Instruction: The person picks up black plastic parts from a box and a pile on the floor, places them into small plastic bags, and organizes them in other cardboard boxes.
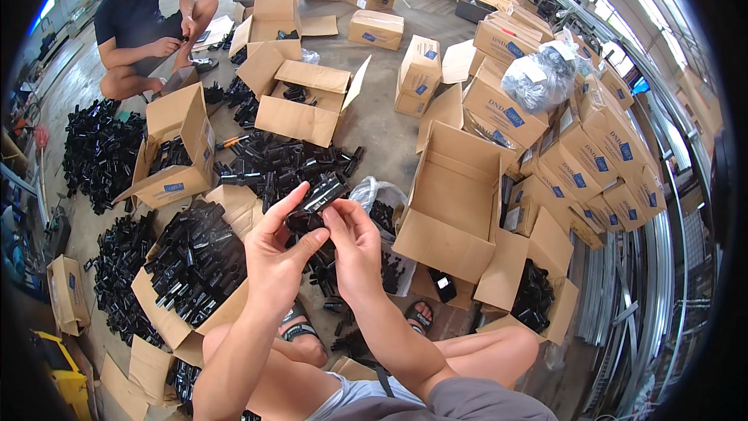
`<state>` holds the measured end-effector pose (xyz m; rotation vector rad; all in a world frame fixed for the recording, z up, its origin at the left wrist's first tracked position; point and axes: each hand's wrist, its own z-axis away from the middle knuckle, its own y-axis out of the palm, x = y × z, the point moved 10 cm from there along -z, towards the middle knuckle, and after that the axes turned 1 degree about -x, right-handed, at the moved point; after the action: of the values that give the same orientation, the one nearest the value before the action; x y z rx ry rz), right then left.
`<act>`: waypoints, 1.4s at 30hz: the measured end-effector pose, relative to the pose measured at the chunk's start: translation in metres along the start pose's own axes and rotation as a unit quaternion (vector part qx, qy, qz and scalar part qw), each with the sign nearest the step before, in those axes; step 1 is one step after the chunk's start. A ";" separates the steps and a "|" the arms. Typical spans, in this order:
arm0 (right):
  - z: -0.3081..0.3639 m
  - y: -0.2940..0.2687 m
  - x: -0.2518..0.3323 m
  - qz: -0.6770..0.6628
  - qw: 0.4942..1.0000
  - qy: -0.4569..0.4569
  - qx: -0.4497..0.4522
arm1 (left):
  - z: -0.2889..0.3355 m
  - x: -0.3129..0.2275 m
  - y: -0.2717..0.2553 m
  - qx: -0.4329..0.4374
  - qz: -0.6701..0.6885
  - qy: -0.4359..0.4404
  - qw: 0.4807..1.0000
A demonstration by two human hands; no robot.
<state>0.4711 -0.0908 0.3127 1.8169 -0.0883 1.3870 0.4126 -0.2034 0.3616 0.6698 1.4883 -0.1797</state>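
Note:
Between my two hands, in the middle of the view, is a glossy black plastic part (318, 204), short and blocky; its exact kind I cannot make out. My left hand (276, 238) grips its left side with thumb and fingers. From the right, my right hand (354, 242) pinches its near end. Just beyond my hands a heap of similar black parts (288, 160) lies on the floor. Left of my forearm an open carton (160, 308) is filled with more of them. A clear plastic bag (378, 191) with black parts lies right of my hands.
An open carton (456, 187) stands at the right, with a phone (442, 284) in front of it. Stacked closed cartons (576, 164) and long metal profiles (639, 288) line the right side. At the far left a person (144, 27) squats, handling something small.

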 end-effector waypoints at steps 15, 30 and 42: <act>0.001 0.002 0.000 -0.011 0.999 -0.043 -0.027 | 0.001 0.008 -0.002 -0.010 0.018 -0.014 1.000; -0.047 -0.237 -0.137 0.305 0.922 0.135 -0.195 | -0.010 -0.001 -0.033 -0.043 -0.136 -0.010 0.990; -0.179 -0.419 -0.249 0.727 0.660 0.189 -0.016 | -0.027 -0.023 0.006 0.025 -0.444 0.120 0.887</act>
<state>0.4494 0.1966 -0.1188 1.1520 -1.6207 2.7103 0.3900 -0.1915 0.3873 -0.0077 1.9534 -0.8644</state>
